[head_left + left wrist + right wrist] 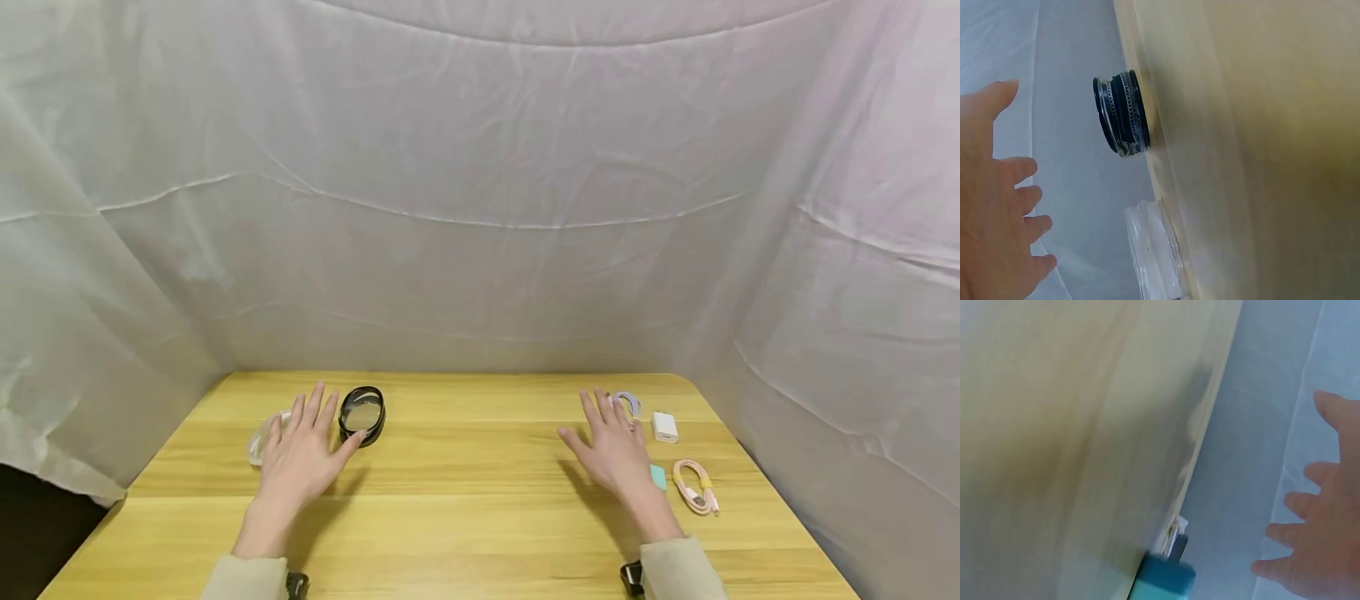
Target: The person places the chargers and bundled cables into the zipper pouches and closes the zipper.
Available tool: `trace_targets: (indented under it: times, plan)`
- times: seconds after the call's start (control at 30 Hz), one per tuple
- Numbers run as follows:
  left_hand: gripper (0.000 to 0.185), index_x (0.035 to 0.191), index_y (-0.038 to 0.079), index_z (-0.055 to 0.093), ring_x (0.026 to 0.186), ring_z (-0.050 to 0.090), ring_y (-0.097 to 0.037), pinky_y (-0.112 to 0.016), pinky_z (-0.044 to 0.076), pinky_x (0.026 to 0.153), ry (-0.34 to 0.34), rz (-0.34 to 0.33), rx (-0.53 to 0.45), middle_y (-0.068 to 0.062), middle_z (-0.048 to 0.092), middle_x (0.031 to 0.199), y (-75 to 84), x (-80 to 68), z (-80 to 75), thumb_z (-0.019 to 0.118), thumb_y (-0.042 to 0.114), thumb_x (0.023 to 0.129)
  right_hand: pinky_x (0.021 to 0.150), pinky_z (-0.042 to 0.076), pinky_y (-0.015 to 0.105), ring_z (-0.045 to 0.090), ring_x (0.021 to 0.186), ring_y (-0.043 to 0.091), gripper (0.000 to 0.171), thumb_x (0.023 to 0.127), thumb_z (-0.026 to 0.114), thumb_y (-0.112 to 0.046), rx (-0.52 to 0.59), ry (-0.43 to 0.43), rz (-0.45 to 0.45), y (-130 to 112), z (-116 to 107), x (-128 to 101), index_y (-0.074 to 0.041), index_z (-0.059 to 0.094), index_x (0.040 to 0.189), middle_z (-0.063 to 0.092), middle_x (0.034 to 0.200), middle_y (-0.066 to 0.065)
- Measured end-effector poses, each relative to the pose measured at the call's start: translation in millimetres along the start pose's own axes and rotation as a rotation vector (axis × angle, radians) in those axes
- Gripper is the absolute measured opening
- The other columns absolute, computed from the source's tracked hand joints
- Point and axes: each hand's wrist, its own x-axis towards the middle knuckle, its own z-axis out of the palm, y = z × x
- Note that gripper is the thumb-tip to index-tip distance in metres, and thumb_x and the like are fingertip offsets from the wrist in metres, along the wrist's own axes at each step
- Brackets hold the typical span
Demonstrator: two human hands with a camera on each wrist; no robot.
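Note:
My left hand [300, 458] is held over the table with its fingers spread and nothing in them. Beyond its thumb stands a round clear container with a black rim [362, 416]; in the left wrist view its side shows dark bands. A clear plastic item [257, 443] lies partly hidden behind the left hand. My right hand [613, 450], also spread and holding nothing, hovers over the right side. Around it lie a coiled lilac cable [628, 403], a white charger plug [664, 427], a teal block [658, 477] partly covered by the wrist, and a coiled pink cable [695, 487].
The wooden table [465, 467] has its far edge close to a hanging pale grey cloth [480, 275], which also encloses the left and right sides. A dark gap [37, 533] shows below the cloth at the lower left.

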Motion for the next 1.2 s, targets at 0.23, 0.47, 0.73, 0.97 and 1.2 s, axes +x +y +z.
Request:
trace_targets:
  times: [0.23, 0.47, 0.73, 0.97, 1.2]
  plan:
    - [0.087, 0.162, 0.001, 0.029, 0.154, 0.013, -0.052, -0.074, 0.004, 0.12, 0.033, 0.007, -0.031, -0.022, 0.012, 0.171, 3.2, 3.7, 1.2, 0.05, 0.062, 0.103, 0.121, 0.009, 0.072, 0.012, 0.156, 0.046, 0.086, 0.103, 0.048, -0.064, 0.09, 0.024, -0.033, -14.6, 8.6, 8.0, -0.015, 0.018, 0.167, 0.011, 0.173, 0.014]
    - [0.084, 0.163, 0.003, 0.027, 0.155, 0.012, -0.049, -0.072, 0.006, 0.121, 0.036, -0.005, -0.09, -0.02, 0.01, 0.172, 3.6, 9.6, 3.2, 0.049, 0.059, 0.104, 0.125, 0.014, 0.064, 0.018, 0.156, 0.043, 0.085, 0.103, 0.049, -0.063, 0.16, 0.047, -0.083, -35.3, 13.1, 18.7, -0.018, 0.018, 0.168, 0.012, 0.174, 0.01]
    - [0.082, 0.163, 0.001, 0.027, 0.155, 0.013, -0.048, -0.069, 0.011, 0.122, 0.009, 0.014, -0.168, -0.02, 0.011, 0.172, 2.3, 15.9, 7.2, 0.052, 0.055, 0.105, 0.125, 0.018, 0.062, 0.018, 0.157, 0.04, 0.083, 0.103, 0.054, -0.056, 0.192, 0.022, -0.131, -62.9, 16.7, 29.4, -0.017, 0.018, 0.168, 0.013, 0.174, 0.009]
    - [0.079, 0.163, 0.003, 0.028, 0.155, 0.017, -0.046, -0.066, 0.021, 0.122, -0.034, 0.058, -0.262, -0.02, 0.016, 0.171, -0.4, 21.1, 12.8, 0.054, 0.051, 0.106, 0.125, 0.018, 0.06, 0.019, 0.157, 0.038, 0.082, 0.103, 0.056, -0.053, 0.193, -0.018, -0.18, -89.6, 23.8, 36.5, -0.019, 0.018, 0.168, 0.012, 0.174, 0.007]
    - [0.078, 0.163, 0.003, 0.026, 0.154, 0.018, -0.049, -0.068, 0.02, 0.121, -0.095, 0.066, -0.284, -0.023, 0.015, 0.17, -5.9, 31.7, 12.6, 0.055, 0.047, 0.106, 0.125, 0.02, 0.059, 0.02, 0.157, 0.037, 0.081, 0.104, 0.054, -0.053, 0.146, -0.058, -0.241, -115.0, 29.8, 45.1, -0.019, 0.018, 0.168, 0.012, 0.174, 0.006]
